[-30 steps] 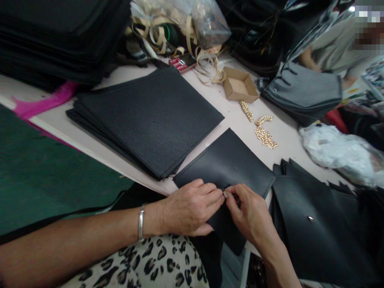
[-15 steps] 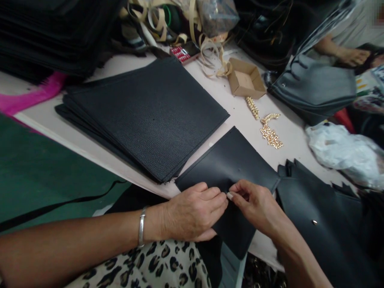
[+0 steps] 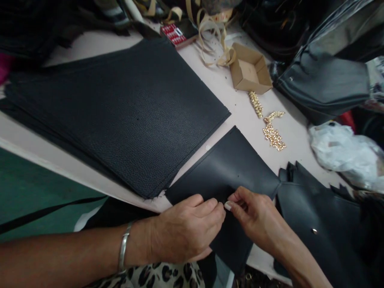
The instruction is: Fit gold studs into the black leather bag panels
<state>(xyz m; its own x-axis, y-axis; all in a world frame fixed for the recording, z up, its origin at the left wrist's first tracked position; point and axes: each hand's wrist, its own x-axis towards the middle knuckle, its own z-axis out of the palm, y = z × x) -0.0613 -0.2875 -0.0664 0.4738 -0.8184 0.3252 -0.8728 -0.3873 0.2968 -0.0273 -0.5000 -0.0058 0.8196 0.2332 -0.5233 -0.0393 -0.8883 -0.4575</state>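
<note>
Stack: black grained sheets lie flat, left of the panel and partly beyond it, a narrow strip of worktop between.
Left hand: knuckles up, fingers curled nearly closed, the left hand grips the panel at its near left side.
Panel: smooth and black, the panel sits directly under both hands, a corner pointing away, the near end past the worktop's edge; covered in part, its long axis cannot be told.
Right hand: thumb and forefinger pinched together on the panel, the right hand nearly meets the left fingertips; neither is clearly nearer. Anything small between them is hidden.
Box: open cardboard, beyond the panel.
Gold pieces: clustered beyond the panel's right side.
Pile: black pieces, one bearing a stud, right beside the panel.
</note>
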